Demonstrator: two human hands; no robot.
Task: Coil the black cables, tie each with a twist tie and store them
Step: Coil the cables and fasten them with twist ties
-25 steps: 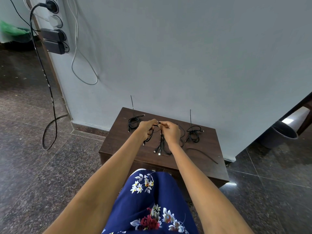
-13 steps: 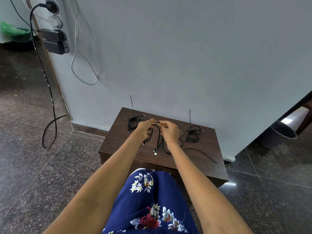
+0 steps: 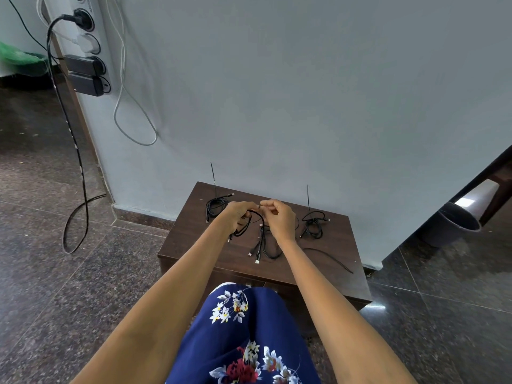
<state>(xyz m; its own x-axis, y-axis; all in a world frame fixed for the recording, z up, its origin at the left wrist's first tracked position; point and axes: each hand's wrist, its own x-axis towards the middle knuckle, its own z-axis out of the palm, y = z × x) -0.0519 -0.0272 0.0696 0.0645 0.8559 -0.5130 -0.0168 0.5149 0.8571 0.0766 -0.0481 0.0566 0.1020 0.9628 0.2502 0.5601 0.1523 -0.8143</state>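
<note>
Head view looks down on a low brown cabinet standing against a grey wall. Above the middle of its top, the left hand is curled round a black cable, whose loose loops hang below the fist. The right hand, just beside it, has its fingers curled and pinches near the cable's top; what exactly sits between the fingertips is too small to tell. More of that cable, with its plugs, trails onto the cabinet top near the person.

A coiled cable lies at the far left of the top, partly hidden by the left hand, with a thin tie standing upright from it. A second coiled cable lies at the right, also with an upright tie. A loose black tie lies to the near right.

On the far left, a power strip hangs on the wall with a black cord reaching the floor. A dark bin stands on the right.
</note>
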